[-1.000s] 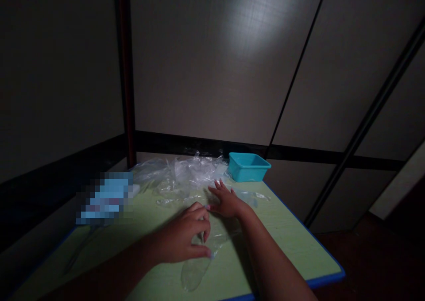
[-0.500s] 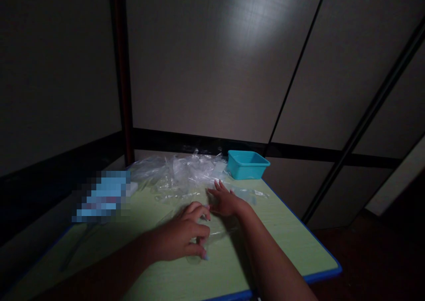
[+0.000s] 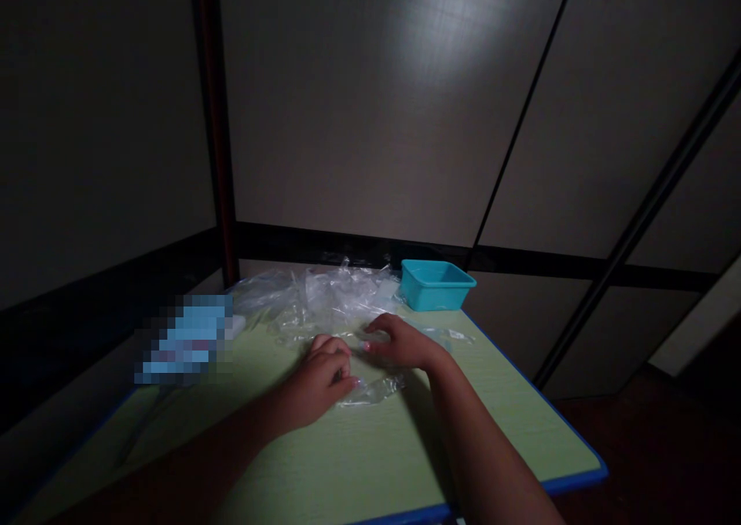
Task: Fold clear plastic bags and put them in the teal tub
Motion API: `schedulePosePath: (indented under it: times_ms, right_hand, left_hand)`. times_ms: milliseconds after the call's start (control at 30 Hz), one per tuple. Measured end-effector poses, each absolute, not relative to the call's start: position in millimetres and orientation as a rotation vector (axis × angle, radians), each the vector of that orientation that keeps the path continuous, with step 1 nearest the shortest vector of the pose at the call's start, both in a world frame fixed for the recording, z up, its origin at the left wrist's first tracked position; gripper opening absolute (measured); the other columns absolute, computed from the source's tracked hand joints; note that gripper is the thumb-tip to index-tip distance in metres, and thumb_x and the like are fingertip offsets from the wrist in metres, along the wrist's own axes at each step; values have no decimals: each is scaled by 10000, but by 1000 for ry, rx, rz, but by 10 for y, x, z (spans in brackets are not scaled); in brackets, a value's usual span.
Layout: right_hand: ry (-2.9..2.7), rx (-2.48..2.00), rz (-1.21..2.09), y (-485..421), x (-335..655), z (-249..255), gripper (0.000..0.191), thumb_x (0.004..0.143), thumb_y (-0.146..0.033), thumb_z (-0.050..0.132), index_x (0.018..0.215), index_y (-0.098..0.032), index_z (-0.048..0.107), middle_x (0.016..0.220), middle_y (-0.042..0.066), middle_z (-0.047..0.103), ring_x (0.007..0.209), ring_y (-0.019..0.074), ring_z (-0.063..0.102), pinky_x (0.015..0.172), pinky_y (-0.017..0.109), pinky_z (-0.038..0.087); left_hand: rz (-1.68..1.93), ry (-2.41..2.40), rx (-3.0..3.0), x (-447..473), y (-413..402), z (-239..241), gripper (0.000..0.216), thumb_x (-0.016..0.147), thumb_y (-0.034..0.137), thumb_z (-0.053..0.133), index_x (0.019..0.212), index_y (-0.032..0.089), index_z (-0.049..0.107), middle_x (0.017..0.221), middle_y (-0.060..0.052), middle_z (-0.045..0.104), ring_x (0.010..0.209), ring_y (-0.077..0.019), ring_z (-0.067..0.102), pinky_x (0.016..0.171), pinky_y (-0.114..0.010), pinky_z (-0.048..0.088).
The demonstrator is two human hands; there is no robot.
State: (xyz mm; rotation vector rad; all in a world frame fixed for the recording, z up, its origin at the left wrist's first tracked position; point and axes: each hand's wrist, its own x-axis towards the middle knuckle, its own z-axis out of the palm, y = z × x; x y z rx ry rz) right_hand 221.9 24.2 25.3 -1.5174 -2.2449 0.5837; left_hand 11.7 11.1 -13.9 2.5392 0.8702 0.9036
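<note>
Clear plastic sheet point(image 3: 373, 390) crumpled on our green table point(image 3: 370, 463), our left hand point(image 3: 318, 382) pinching its edge, our right hand point(image 3: 402, 341) curled on it, grip unclear, beyond them a plastic heap point(image 3: 324, 297), teal tub point(image 3: 437, 284), dim panelled wall point(image 3: 376, 108) behind.

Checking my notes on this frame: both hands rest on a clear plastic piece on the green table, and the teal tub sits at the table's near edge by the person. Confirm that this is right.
Not quite. The teal tub sits at the table's far edge by the wall, not the near one, as the head view shows. The rest holds: the left hand and right hand rest on the clear plastic piece.
</note>
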Motion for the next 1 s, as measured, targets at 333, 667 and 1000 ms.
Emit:
schedulePosePath:
  times_ms: [333,667,1000]
  right_hand:
    - [-2518,-1589,900,254,2174,271,292,599,-392,732,732,-142,663,594,-49,560,554,87,464,514,179,348]
    - [-2551,-1690,862,246,2184,287,215,608,-332,722,693,-138,689,524,-49,529,515,90,431,491,190,319]
    - [-2344,-1703,725,224,2180,356,258,821,-298,475,744,-118,642,581,22,592,468,95,469,484,209,349]
  left_hand:
    - [1067,1061,2505,135,159,-79,416,938,307,321,650,206,604,844,-35,590,921,-193,464,868,-340,350]
    - [956,1074,2572,103,130,-64,225,702,344,679,584,193,561,923,-27,600,975,-221,479,841,-330,364]
    - [1137,796,2648,74,13,203,121,862,236,462,906,203,569,927,-47,560,937,-209,473,836,-331,370]
